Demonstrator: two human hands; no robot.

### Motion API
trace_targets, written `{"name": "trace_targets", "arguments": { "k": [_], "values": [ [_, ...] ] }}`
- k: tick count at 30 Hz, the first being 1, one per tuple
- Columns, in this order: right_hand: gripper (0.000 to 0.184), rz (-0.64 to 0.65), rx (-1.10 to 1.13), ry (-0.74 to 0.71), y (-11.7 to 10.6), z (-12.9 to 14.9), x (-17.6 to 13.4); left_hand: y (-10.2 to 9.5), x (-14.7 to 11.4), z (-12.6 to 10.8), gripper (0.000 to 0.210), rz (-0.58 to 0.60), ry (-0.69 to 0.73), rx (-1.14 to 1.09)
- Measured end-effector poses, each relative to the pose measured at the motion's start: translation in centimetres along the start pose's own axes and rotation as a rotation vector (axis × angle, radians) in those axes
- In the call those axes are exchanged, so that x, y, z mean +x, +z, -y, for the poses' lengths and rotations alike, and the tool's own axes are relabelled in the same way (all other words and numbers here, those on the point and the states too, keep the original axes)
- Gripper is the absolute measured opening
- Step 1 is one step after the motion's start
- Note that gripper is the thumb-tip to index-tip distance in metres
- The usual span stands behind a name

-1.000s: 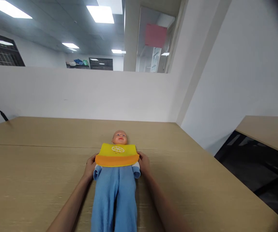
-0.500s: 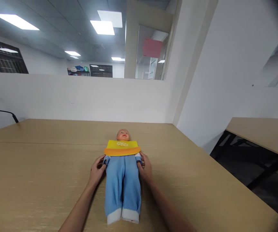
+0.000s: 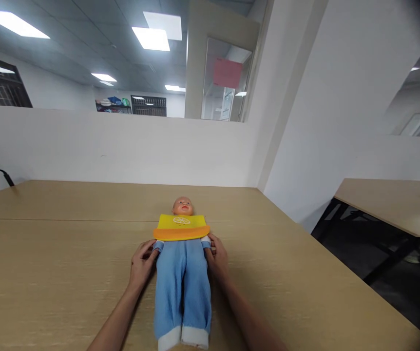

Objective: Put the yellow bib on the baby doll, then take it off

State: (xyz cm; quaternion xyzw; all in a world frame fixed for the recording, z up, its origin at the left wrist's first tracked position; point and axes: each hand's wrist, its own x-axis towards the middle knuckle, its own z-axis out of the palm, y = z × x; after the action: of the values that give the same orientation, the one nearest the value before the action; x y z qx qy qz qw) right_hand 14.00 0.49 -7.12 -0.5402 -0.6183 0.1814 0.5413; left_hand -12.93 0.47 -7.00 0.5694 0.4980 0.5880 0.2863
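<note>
A baby doll (image 3: 182, 206) lies on its back on the wooden table, its head away from me. It wears blue trousers (image 3: 183, 280) with white cuffs and a yellow bib (image 3: 181, 223) with an orange lower lip and a printed fruit slice. My left hand (image 3: 143, 261) is closed on the doll's blue sleeve end at its left edge in view. On the opposite side, my right hand (image 3: 218, 256) grips the other sleeve, just under the bib's corner. Both thumbs lie on the near side of the sleeves. The doll's own hands are hidden.
The table (image 3: 67, 253) meets a white wall (image 3: 140, 151) at the back. A black cable (image 3: 7, 176) comes in at the far left. A second table (image 3: 385, 204) with black legs stands to the right, past a gap.
The whole view has shifted slightly, so the doll and hands sit a little further left and lower. Both hands keep their places on the doll's sleeves.
</note>
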Motion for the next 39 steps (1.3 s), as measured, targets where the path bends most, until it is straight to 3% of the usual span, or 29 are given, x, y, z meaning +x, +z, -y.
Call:
{"name": "trace_targets", "arguments": {
  "k": [11,16,20,23,27,29,32,35,39],
  "values": [
    [0.037,0.011,-0.047,-0.064,-0.1,0.3,-0.3,0.0,-0.2,0.7,0.042,-0.017,0.021,0.060],
    [0.038,0.014,-0.093,-0.029,-0.4,1.5,-0.9,-0.2,-1.7,-0.1,0.044,-0.068,-0.015,0.053],
    [0.046,-0.060,-0.055,0.102,-0.9,2.3,-3.1,-1.2,-5.3,-1.8,0.038,-0.065,-0.004,0.135],
    [0.041,-0.077,-0.019,0.143,-1.7,3.3,-6.0,-2.7,-9.2,-3.7,0.035,0.063,0.059,0.149],
    [0.032,-0.004,0.027,0.123,-3.3,5.3,-10.7,-3.9,-14.6,-5.7,0.039,0.247,0.246,0.228],
    [0.034,0.069,0.051,0.091,-3.9,6.2,-12.8,-3.6,-16.4,-6.2,0.043,0.270,0.357,0.334],
    [0.049,0.157,0.011,-0.070,-4.4,7.5,-14.9,-2.3,-17.4,-6.4,0.043,0.199,0.467,0.485],
    [0.065,0.176,-0.122,-0.213,-4.2,8.5,-15.9,-1.1,-17.0,-6.1,0.039,0.174,0.482,0.552],
    [0.058,0.189,-0.296,-0.275,-3.7,9.2,-16.4,-0.6,-16.6,-5.2,0.038,0.174,0.493,0.547]
  ]
}}
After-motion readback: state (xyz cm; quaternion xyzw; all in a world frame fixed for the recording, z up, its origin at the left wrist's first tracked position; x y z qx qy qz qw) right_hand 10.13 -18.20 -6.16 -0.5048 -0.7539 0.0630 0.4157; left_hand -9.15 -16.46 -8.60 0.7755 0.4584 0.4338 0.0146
